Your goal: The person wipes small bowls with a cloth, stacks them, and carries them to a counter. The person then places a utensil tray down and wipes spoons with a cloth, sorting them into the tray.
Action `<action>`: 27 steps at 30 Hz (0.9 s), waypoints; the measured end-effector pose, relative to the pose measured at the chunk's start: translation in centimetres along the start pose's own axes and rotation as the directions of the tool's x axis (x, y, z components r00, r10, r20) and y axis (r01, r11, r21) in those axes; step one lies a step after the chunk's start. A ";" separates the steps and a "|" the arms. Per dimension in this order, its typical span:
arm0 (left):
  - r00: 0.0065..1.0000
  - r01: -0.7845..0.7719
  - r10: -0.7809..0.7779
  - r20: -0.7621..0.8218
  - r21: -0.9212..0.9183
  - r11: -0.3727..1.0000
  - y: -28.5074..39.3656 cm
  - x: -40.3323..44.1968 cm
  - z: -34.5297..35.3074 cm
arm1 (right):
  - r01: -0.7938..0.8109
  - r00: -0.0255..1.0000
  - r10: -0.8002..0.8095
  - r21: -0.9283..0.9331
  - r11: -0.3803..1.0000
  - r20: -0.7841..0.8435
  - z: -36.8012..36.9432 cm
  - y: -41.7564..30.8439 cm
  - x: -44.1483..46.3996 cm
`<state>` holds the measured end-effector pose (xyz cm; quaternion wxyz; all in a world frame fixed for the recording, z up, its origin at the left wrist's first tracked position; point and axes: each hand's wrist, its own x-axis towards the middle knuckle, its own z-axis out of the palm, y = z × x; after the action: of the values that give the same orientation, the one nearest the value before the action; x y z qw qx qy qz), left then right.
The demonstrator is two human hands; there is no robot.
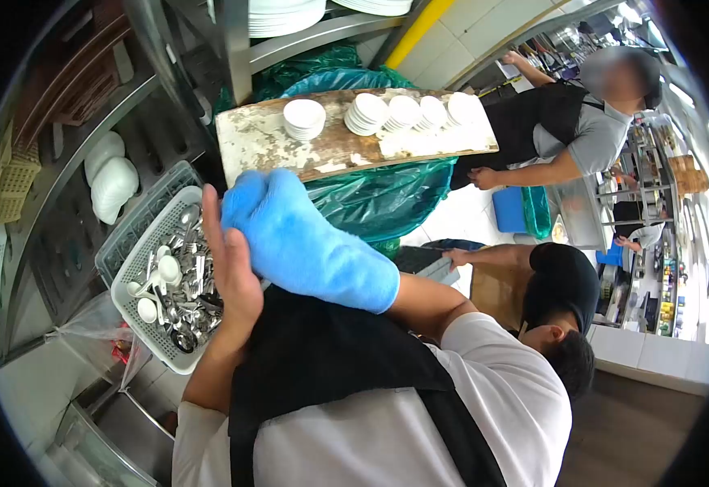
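My right hand and forearm are wrapped in a fluffy blue cloth (314,256), which hides the fingers, so their pose cannot be told. Bare and upright beside it, my left hand (233,272) has its fingers stretched out, its palm side towards the cloth's near end. Whether the palm presses on the cloth is hard to tell. Just left of that hand sits a white perforated basket (137,256) full of metal spoons and other cutlery (196,280), with several white spoons (168,268) among them.
A worn wooden board (257,150) carries stacks of small white dishes (304,119). Beneath it hangs a green plastic bag (395,199). White bowls (113,183) lie on the metal rack. One co-worker (565,130) stands beyond the board; another person (565,284) bends close on my right.
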<state>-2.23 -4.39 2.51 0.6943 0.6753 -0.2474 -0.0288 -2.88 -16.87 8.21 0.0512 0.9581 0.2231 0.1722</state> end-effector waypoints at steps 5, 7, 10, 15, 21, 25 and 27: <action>0.955 0.295 -0.232 0.186 -0.693 0.658 0.2 2.0 4.6 | -0.253 0.956 0.243 -0.041 0.967 -0.164 -2.1 3.7 -3.7; 0.903 0.424 -0.285 0.320 -0.571 0.703 0.4 1.3 6.3 | -0.418 0.879 0.453 0.217 0.882 -0.150 -4.6 6.5 -6.4; 0.866 0.396 -0.236 0.441 -0.318 0.861 0.1 0.9 5.9 | -0.646 0.734 0.659 0.130 0.752 -0.165 -6.4 11.5 -9.3; 0.870 0.462 -0.447 0.209 -0.025 0.887 -4.6 -2.4 3.4 | -0.358 0.878 0.478 -0.687 0.632 -0.018 -4.5 17.8 -9.5; 0.838 0.532 -0.526 -0.148 0.442 0.722 -7.9 -7.1 -2.3 | -0.294 0.954 0.296 -0.286 0.912 -0.040 2.3 19.1 -8.5; 0.860 0.508 -0.407 -0.308 0.594 0.624 -8.2 -9.9 -7.1 | -0.477 0.352 0.925 0.878 0.044 0.145 -5.2 15.4 -4.8; 0.813 0.582 -0.333 -0.478 0.647 0.493 -8.9 -11.6 -10.7 | -0.107 0.515 0.681 0.828 -0.551 0.520 -7.6 14.6 -5.2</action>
<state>-5.69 9.10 -9.10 0.3319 0.9414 0.0603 -0.0070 -3.97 -32.14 16.32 -0.8214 0.5229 -0.1985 0.1120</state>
